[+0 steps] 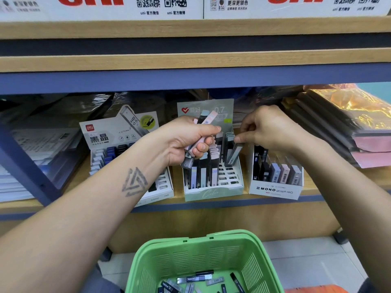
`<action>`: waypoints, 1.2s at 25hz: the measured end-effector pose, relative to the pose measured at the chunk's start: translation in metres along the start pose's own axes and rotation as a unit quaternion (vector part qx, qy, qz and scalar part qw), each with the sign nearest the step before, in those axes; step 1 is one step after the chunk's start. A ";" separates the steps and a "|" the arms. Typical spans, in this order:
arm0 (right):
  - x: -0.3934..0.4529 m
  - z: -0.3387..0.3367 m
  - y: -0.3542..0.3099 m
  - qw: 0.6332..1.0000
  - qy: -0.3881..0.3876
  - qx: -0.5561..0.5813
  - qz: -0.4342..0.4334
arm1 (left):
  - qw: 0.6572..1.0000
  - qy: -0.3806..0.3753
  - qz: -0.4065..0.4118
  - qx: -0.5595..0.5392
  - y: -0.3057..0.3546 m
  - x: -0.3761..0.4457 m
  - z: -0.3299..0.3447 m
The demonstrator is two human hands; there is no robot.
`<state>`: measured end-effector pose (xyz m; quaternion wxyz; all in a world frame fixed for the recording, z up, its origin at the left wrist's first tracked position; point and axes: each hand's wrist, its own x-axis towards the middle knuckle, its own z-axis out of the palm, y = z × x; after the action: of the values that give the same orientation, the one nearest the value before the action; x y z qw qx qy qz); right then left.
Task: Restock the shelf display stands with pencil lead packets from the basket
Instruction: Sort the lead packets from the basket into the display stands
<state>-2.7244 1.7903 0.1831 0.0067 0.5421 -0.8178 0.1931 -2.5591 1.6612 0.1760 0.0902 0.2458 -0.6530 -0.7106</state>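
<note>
Fingers: right hand pinches flat grey packet — left hand grips slim bundle | slotted card stand

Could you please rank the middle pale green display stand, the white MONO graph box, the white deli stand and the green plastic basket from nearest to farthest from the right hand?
From the right hand:
1. Pale green display stand, just below its fingertips.
2. White MONO graph box, below right.
3. White deli stand, far left.
4. Green plastic basket, on the floor below.
</note>
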 end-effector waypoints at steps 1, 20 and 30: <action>0.000 -0.002 -0.001 1.000 -0.011 -0.009 -0.005 | 1.000 0.001 0.000 0.001 0.000 0.000 0.000; 0.009 0.044 0.012 0.992 0.102 -0.026 -0.064 | 1.000 0.002 -0.001 -0.002 -0.001 0.000 -0.004; -0.003 0.034 0.003 0.995 0.036 -0.088 -0.019 | 1.000 -0.013 -0.006 0.014 -0.005 -0.001 -0.006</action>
<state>-2.7189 1.7825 0.1502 0.0875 0.5477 -0.8204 0.1391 -2.5545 1.6572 0.1709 0.0738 0.2416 -0.6625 -0.7051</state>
